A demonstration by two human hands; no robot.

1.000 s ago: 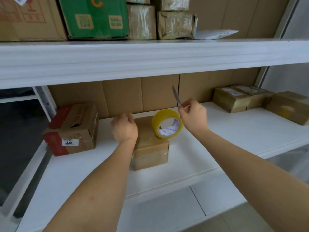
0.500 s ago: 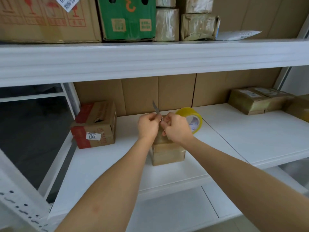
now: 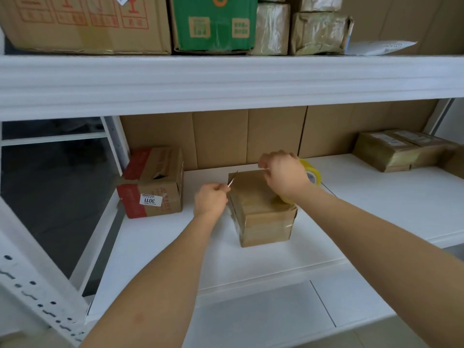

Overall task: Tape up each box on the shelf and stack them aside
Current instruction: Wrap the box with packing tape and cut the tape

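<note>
In the head view, a small brown box [image 3: 263, 209] is being kept on the white middle shelf [image 3: 376, 209], near its front edge and roughly at the centre. A thin blade [image 3: 232, 180] is being held by the left hand [image 3: 211, 200], with the fingers curled round its handle and its tip being pointed at the box's far left top corner. The right hand [image 3: 285, 175] is being held over the box's far top edge, its fingers bent together as if something thin is being pinched; what is being gripped cannot be told. A yellow tape roll [image 3: 312, 174] is being largely hidden behind that hand, standing at the box's right rear side.

A red and brown carton [image 3: 153, 182] with a white label is being stored to the left of the box, apart from it. Taped brown parcels [image 3: 399, 151] are being kept far to the right on the same shelf. On the upper shelf [image 3: 226, 79], a large brown carton [image 3: 85, 23], a green carton [image 3: 213, 23] and wrapped packages [image 3: 319, 33] are being stored.
</note>
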